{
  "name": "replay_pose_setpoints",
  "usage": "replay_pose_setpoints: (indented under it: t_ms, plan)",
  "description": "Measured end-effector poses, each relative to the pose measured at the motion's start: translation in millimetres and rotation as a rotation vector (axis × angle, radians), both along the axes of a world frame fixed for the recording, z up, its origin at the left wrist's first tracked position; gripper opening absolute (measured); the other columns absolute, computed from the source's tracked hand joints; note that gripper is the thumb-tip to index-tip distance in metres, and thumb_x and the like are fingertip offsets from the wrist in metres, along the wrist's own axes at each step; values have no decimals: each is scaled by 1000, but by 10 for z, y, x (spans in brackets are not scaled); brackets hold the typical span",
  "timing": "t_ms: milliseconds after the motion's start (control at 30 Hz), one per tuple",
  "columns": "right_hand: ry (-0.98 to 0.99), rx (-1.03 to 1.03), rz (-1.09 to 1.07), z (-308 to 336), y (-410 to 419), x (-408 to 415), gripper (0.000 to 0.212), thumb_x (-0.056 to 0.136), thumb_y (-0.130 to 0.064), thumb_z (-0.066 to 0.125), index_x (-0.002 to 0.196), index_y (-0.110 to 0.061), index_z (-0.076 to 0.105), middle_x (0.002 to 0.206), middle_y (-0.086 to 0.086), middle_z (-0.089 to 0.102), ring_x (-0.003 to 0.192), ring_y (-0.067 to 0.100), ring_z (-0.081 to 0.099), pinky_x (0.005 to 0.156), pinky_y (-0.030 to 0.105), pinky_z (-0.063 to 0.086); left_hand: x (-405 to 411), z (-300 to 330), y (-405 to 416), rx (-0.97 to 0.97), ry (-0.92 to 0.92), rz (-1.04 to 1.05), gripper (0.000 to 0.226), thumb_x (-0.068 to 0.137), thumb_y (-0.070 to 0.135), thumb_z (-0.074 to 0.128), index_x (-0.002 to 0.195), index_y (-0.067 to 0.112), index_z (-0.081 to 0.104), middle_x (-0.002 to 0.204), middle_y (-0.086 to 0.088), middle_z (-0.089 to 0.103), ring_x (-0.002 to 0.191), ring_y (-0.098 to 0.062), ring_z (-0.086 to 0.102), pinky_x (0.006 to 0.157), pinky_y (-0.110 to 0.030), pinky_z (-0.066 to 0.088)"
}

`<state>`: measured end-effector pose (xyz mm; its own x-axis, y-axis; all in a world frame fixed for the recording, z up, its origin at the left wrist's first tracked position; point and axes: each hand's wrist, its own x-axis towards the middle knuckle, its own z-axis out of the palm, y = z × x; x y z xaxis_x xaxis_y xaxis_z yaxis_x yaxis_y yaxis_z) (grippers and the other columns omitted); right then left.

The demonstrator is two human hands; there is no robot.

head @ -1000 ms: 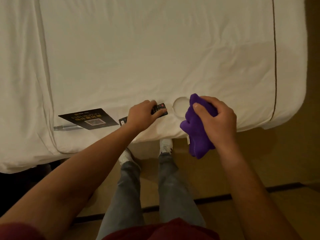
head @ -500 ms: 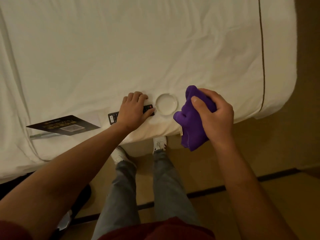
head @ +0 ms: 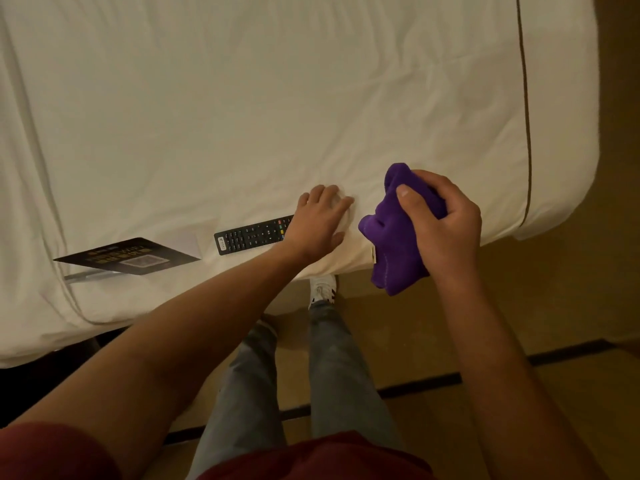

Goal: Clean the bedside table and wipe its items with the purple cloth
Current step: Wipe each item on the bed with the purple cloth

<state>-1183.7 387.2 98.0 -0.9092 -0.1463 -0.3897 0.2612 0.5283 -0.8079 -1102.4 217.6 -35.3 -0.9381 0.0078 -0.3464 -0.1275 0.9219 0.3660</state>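
My right hand [head: 446,223] grips the bunched purple cloth [head: 391,237] just above the bed's near edge. My left hand [head: 318,220] lies spread over a small round white dish [head: 349,218] on the sheet, hiding most of it; only its right rim shows. The fingers reach across its top and the thumb sits at its near side. A black remote control [head: 252,233] lies flat on the sheet just left of that hand, with nothing holding it.
The white bed [head: 242,98] fills the upper view. A black card [head: 128,259] with a white paper corner [head: 187,242] behind it and a silver pen [head: 86,276] lie at the left near the edge. My legs and shoes stand on the brown floor [head: 519,306].
My left hand let go of the remote and moved right onto the round dish. The right hand kept hold of the cloth. The view shifted slightly.
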Motion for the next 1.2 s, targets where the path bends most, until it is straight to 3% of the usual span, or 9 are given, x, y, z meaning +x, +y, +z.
replay_pose_setpoints:
  t_ms: [100, 233, 400, 533, 700, 833, 967, 1067, 1200]
  plan:
    - [8, -16, -15, 3, -24, 26, 44, 84, -53, 69, 123, -33, 70, 118, -13, 71, 103, 5, 69, 84, 33, 63, -13, 167, -25, 273, -22, 283, 68, 87, 40, 71, 147, 19, 47, 147, -12, 48, 136, -32, 42, 110, -44, 38]
    - [29, -52, -14, 71, -190, 13, 37, 86, -49, 70, 120, -35, 70, 116, -12, 71, 102, 5, 69, 84, 35, 62, -68, 702, -305, 1114, -197, 1083, 54, 87, 36, 75, 137, 23, 59, 125, -3, 66, 114, -25, 64, 82, -34, 56]
    - [82, -89, 110, 230, -608, 130, 34, 91, -47, 68, 124, -39, 64, 121, -16, 64, 105, -2, 63, 80, 18, 58, 36, 1266, -506, 1606, -61, 1200, 43, 91, 41, 67, 130, 23, 66, 116, -8, 70, 100, -23, 69, 80, -39, 58]
    - [195, -83, 196, 351, -855, 377, 36, 94, -44, 67, 128, -36, 62, 120, -10, 59, 105, 2, 62, 81, 17, 56, 87, 1532, -536, 1587, 106, 1241, 42, 95, 36, 64, 135, 21, 61, 134, -9, 66, 125, -33, 61, 104, -52, 50]
    - [449, 5, 278, 469, -979, 744, 43, 94, -43, 69, 132, -24, 65, 124, 3, 59, 108, 7, 58, 82, 9, 50, 211, 1718, -617, 1457, 151, 1320, 41, 95, 39, 67, 134, 28, 61, 121, 4, 73, 109, -20, 71, 88, -40, 60]
    - [558, 71, 313, 589, -1147, 814, 39, 97, -40, 66, 131, -20, 68, 123, 8, 60, 107, 14, 60, 82, 16, 52, 334, 1769, -583, 1390, 195, 1267, 38, 95, 43, 65, 132, 34, 62, 118, 4, 74, 111, -17, 70, 96, -43, 57]
    - [533, 136, 362, 818, -1309, 670, 38, 96, -44, 64, 129, -25, 68, 122, 4, 59, 101, 10, 58, 79, 20, 52, 418, 1834, -558, 1345, 232, 1196, 34, 103, 36, 51, 132, 23, 64, 122, -6, 72, 110, -21, 70, 90, -39, 60]
    - [463, 179, 457, 982, -1423, 525, 39, 96, -47, 63, 130, -28, 67, 121, 0, 59, 99, 8, 56, 78, 12, 44, 436, 1921, -558, 1274, 209, 1258, 31, 94, 46, 47, 93, 40, 76, 98, 0, 78, 90, -16, 75, 75, -32, 61]
    - [325, 204, 568, 1163, -1523, 233, 33, 98, -48, 60, 124, -32, 69, 115, -7, 67, 98, 9, 64, 78, 19, 53, 520, 1928, -583, 1419, 202, 1265, 34, 91, 49, 48, 92, 31, 77, 98, -3, 77, 91, -20, 72, 86, -42, 55]
